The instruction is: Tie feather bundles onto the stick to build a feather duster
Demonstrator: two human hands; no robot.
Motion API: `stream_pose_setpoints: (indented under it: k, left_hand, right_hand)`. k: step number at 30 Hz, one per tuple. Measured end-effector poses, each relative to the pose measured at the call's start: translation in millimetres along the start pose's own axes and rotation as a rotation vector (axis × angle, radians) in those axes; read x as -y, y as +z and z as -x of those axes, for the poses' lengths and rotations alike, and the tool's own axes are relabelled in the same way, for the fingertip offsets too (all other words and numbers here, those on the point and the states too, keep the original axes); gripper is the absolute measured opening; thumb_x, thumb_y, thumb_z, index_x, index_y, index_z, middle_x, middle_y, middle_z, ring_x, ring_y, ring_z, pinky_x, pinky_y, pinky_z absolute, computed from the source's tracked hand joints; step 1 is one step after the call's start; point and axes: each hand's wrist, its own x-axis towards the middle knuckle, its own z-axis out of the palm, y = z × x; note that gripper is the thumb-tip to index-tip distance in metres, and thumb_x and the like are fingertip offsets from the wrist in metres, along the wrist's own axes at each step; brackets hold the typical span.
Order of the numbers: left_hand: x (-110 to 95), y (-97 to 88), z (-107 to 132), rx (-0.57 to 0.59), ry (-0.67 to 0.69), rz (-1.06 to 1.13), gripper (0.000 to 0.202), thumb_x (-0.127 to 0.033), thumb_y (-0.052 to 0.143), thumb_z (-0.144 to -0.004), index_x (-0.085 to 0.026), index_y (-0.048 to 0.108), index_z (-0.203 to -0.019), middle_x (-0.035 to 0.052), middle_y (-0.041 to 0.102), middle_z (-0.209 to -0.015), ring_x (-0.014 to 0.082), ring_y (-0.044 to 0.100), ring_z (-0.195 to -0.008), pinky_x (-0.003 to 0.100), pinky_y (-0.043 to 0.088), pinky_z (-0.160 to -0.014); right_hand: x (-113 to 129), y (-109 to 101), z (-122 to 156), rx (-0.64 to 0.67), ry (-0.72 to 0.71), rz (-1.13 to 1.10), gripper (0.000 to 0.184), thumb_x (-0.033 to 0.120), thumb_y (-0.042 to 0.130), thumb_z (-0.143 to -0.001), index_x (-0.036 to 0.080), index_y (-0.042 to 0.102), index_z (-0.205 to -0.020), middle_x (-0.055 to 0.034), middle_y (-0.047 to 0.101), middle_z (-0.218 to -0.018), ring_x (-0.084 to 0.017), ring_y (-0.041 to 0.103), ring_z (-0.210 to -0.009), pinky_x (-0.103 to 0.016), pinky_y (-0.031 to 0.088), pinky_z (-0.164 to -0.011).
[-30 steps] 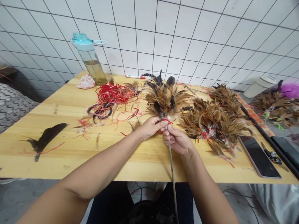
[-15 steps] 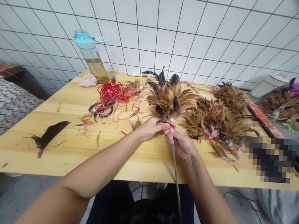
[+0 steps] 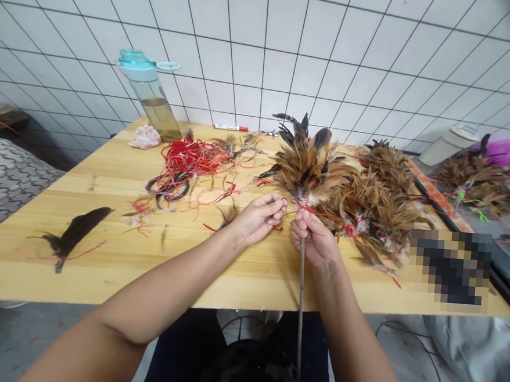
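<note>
Brown and black feathers (image 3: 313,166) fan out from the top of a thin stick (image 3: 301,299), with red string (image 3: 305,206) wound round their white base. My right hand (image 3: 313,236) is closed round the stick just below that base. To its left, my left hand (image 3: 259,217) pinches a red string between thumb and fingers, a little apart from the feathers. The stick's lower end reaches down past the table edge toward my lap.
A tangle of red string (image 3: 191,157) lies left of centre, with a black ring (image 3: 168,186) by it. Behind stands a water bottle (image 3: 156,102). More feather bunches (image 3: 376,205) are heaped at the right. One black feather (image 3: 80,231) lies at the left on the wooden table (image 3: 144,282).
My left hand has drawn away leftward from the feather base, holding the string. The feather head has shifted right, and the stick now stands more upright in my right hand.
</note>
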Motion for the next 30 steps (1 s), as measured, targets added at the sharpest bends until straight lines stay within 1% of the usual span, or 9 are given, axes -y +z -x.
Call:
stream_pose_setpoints:
  k: [3,6,12,15,20,23,25,28,30]
  left_hand:
    - [-1,2.3,3,0.041,0.035,-0.008,0.022,-0.022,0.077,-0.070,-0.013,0.059,-0.079,-0.0005,0.056,-0.072,0.0026,0.041,-0.053,0.016,0.027,-0.047]
    - [0,3.8,3,0.045,0.023,-0.010,0.023,-0.022,0.077,-0.070,-0.012,0.058,-0.079,0.0001,0.057,-0.073,0.0025,0.041,-0.053,0.016,0.027,-0.047]
    - [1,4.5,1,-0.004,-0.006,0.015,0.022,-0.020,0.074,-0.070,-0.012,0.055,-0.077,-0.0019,0.052,-0.067,0.0019,0.038,-0.051,0.015,0.026,-0.046]
    - [1,6.1,1,-0.050,-0.026,0.001,0.021,-0.020,0.073,-0.070,-0.012,0.055,-0.076,-0.0017,0.052,-0.067,0.0016,0.037,-0.050,0.014,0.024,-0.044]
    - [4,10.9,2,-0.130,-0.085,-0.185,0.024,-0.024,0.075,-0.070,-0.012,0.055,-0.072,-0.0006,0.055,-0.063,0.0011,0.033,-0.046,0.015,0.018,-0.042]
    - [3,13.2,4,-0.144,-0.048,-0.347,0.031,-0.033,0.076,-0.070,-0.013,0.054,-0.067,-0.0039,0.049,-0.053,0.0024,0.032,-0.044,0.017,0.020,-0.044]
    - [2,13.6,5,-0.152,-0.006,-0.438,0.035,-0.039,0.078,-0.069,-0.013,0.054,-0.065,-0.0053,0.047,-0.051,0.0034,0.034,-0.045,0.018,0.023,-0.045]
    - [2,11.5,5,-0.176,-0.002,-0.515,0.038,-0.042,0.079,-0.065,-0.013,0.056,-0.064,-0.0033,0.052,-0.055,0.0054,0.041,-0.050,0.020,0.029,-0.049]
    - [3,8.8,3,-0.168,-0.025,-0.517,0.035,-0.041,0.079,-0.065,-0.012,0.060,-0.066,-0.0006,0.058,-0.061,0.0074,0.048,-0.055,0.021,0.035,-0.053]
  right_hand:
    - [0,-1,-1,-0.024,0.009,0.000,0.025,0.037,0.075,-0.071,0.018,0.060,-0.074,0.0078,0.035,-0.054,-0.006,0.026,-0.047,-0.021,0.022,-0.044]
    - [-4,-2,-3,-0.090,-0.029,0.062,0.027,0.039,0.077,-0.069,0.017,0.061,-0.073,0.0069,0.040,-0.054,-0.006,0.031,-0.047,-0.021,0.025,-0.043]
    - [-12,2,-7,-0.231,-0.186,0.186,0.028,0.040,0.079,-0.063,0.017,0.063,-0.065,0.0024,0.054,-0.060,-0.007,0.039,-0.051,-0.021,0.032,-0.047]
    - [-14,3,-7,-0.269,-0.235,0.243,0.030,0.042,0.079,-0.063,0.017,0.063,-0.063,0.0022,0.056,-0.059,-0.007,0.041,-0.051,-0.021,0.034,-0.048]
    - [-18,3,-7,-0.287,-0.249,0.406,0.028,0.044,0.072,-0.067,0.017,0.063,-0.065,0.0029,0.054,-0.055,-0.008,0.042,-0.049,-0.022,0.034,-0.048]
    - [-24,4,-7,-0.319,-0.337,0.595,0.027,0.043,0.063,-0.074,0.018,0.060,-0.064,0.0030,0.052,-0.053,-0.010,0.043,-0.049,-0.024,0.033,-0.049]
    - [-27,5,-6,-0.358,-0.449,0.812,0.027,0.039,0.057,-0.079,0.019,0.054,-0.061,0.0033,0.048,-0.052,-0.011,0.041,-0.050,-0.025,0.032,-0.051]
    - [-31,9,-3,-0.426,-0.637,1.161,0.030,0.030,0.050,-0.083,0.020,0.044,-0.055,0.0028,0.043,-0.052,-0.011,0.036,-0.053,-0.027,0.029,-0.055]
    - [-33,13,-2,-0.457,-0.712,1.304,0.031,0.027,0.047,-0.084,0.021,0.042,-0.054,0.0017,0.044,-0.054,-0.012,0.036,-0.055,-0.028,0.030,-0.057]
